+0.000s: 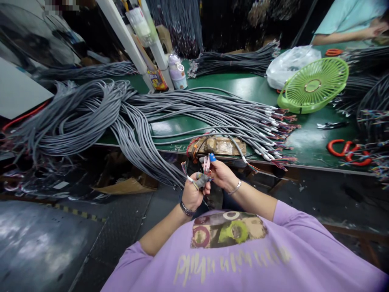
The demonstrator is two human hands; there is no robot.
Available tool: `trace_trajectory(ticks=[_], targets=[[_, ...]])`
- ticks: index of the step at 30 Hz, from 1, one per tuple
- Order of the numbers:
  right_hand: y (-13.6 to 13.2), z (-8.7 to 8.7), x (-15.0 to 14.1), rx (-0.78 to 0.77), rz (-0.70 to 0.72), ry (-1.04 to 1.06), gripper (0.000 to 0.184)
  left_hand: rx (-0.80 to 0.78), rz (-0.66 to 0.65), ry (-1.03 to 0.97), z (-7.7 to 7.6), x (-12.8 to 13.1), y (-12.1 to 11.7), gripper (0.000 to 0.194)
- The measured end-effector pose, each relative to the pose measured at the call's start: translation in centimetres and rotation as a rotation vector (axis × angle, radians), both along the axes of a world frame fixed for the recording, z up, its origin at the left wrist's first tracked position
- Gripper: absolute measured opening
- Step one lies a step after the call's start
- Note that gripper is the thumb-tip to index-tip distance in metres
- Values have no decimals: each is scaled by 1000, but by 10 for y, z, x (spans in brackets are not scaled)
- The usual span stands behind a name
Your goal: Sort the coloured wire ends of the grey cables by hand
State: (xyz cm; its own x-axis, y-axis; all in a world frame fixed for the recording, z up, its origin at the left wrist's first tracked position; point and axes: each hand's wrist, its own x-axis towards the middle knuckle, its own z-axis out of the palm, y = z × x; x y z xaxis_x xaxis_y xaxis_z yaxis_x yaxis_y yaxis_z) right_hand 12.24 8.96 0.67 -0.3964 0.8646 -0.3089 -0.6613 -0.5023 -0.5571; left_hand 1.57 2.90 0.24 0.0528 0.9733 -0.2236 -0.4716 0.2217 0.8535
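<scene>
White-sleeved cable end (190, 179) is held by the left hand (194, 195), which is closed around it; its long axis slants to upper left, and its coloured wires (183, 166) point away from the body. Beside it, the right hand (224, 175) pinches a small pinkish piece (206, 163). Farther, grey cables (130, 129) lie across the green tabletop (240, 85).

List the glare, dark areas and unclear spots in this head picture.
Head view: pale glare on the green tabletop and on the grey floor at lower left; dark beneath the tabletop's front edge; large fan at upper left dim and soft; wire ends by the left hand too small to separate.
</scene>
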Motion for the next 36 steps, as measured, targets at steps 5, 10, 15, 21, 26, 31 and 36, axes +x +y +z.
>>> trace_trajectory(ticks=[5,10,15,21,26,31,36], targets=[[1,-4,0,7,-2,-14,40,-14,-5,-6,0,0,-1,31],[0,-7,-1,-2,2,4,41,-14,-20,-29,0,0,-1,32],[-1,-10,-1,-23,35,37,43,-1,-15,-68,-2,-2,-1,32],[-2,-10,0,17,59,64,46,20,-26,-92,1,-4,1,30],[-5,-11,5,-25,125,96,50,55,-68,-90,3,-5,2,27],[-10,-16,14,-70,174,53,52,70,-74,-93,4,-8,-2,26],[-10,-12,17,-32,244,41,46,62,-62,-91,4,-11,-7,29]])
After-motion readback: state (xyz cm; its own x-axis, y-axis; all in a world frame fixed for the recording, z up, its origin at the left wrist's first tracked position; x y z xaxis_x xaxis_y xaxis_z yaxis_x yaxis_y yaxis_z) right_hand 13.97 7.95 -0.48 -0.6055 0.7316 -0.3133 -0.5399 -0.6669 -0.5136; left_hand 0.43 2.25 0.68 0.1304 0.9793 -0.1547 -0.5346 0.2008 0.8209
